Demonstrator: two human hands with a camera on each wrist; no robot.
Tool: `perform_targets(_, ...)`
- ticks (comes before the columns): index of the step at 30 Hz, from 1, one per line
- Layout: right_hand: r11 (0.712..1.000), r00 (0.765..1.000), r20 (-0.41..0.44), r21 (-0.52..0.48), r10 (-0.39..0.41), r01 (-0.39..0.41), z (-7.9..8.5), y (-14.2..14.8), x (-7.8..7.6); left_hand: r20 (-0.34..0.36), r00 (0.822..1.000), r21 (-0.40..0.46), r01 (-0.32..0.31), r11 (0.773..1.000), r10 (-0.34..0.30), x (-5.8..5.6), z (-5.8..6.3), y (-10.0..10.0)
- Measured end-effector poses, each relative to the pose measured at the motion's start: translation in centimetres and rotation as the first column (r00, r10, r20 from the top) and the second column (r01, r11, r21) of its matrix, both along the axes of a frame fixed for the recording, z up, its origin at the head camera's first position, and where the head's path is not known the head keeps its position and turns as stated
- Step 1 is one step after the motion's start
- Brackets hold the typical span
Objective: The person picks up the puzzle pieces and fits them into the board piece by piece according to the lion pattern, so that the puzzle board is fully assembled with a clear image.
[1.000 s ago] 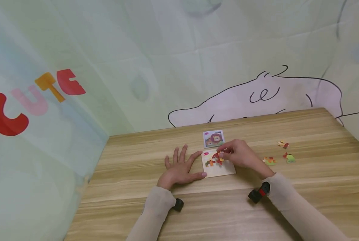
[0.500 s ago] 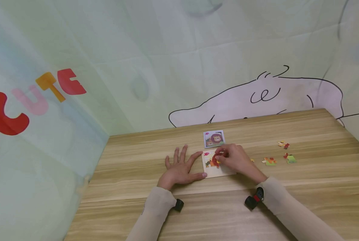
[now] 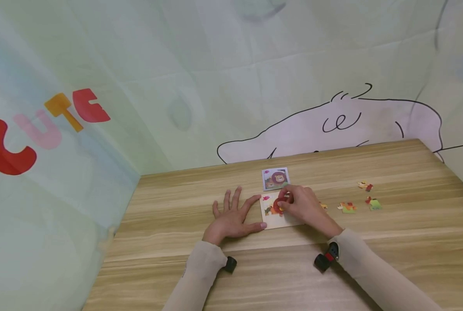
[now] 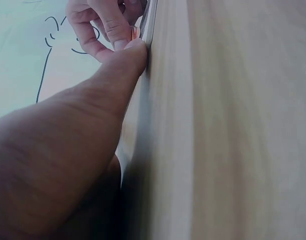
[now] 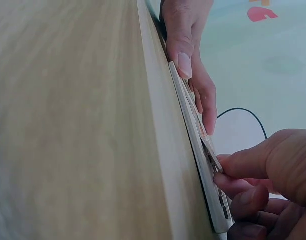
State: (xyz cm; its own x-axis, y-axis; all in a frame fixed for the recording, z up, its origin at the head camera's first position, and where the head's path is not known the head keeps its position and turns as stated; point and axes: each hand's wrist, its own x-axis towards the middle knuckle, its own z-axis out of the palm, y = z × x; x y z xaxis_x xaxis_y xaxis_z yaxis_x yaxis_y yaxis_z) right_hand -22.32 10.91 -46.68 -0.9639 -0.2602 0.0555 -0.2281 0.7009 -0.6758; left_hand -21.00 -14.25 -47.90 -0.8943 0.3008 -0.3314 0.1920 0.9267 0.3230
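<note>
My left hand (image 3: 231,219) lies with fingers spread on the table, its index fingertip and thumb touching the left edge of a pale wooden puzzle board (image 3: 278,223). Over that board my right hand (image 3: 301,205) pinches a red jigsaw piece (image 3: 279,205) between thumb and finger. In the right wrist view the pinched piece (image 5: 213,156) is tilted, its near edge raised off the board (image 5: 193,145). Orange and green pieces (image 3: 269,211) lie on the board's left side. The right hand hides the board's upper right part.
A lion picture card (image 3: 276,179) lies just behind the board. To the right are loose jigsaw pieces: a green one (image 3: 373,203), an orange and green one (image 3: 347,207), a yellow and red one (image 3: 365,186) and a partly hidden yellow one (image 3: 323,206). A printed curtain (image 3: 200,86) hangs behind the table.
My right hand has shifted slightly left and lower over the board with the red jigsaw piece, uncovering a yellow piece beside its wrist. My left hand has stayed in place.
</note>
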Motion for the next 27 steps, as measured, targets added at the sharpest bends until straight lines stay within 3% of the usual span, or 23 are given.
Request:
perform_targets(14,0.998,0.999,-0.021,-0.029,-0.050,0.050,-0.3,-0.1,0.1,0.012,1.000,-0.007,0.007,1.000,-0.007,-0.3,-0.2,0.0)
perform_targets(21,0.986,0.997,-0.016,-0.151,-0.079,0.076,0.0,0.7,-0.1,0.018,1.000,-0.010,0.006,1.000,-0.005,-0.7,-0.6,-0.1)
perform_targets(27,0.970,0.984,-0.068,-0.195,-0.163,0.147,1.0,2.4,-0.7,0.013,1.000,0.015,0.004,1.000,-0.004,-0.4,-0.3,-0.2)
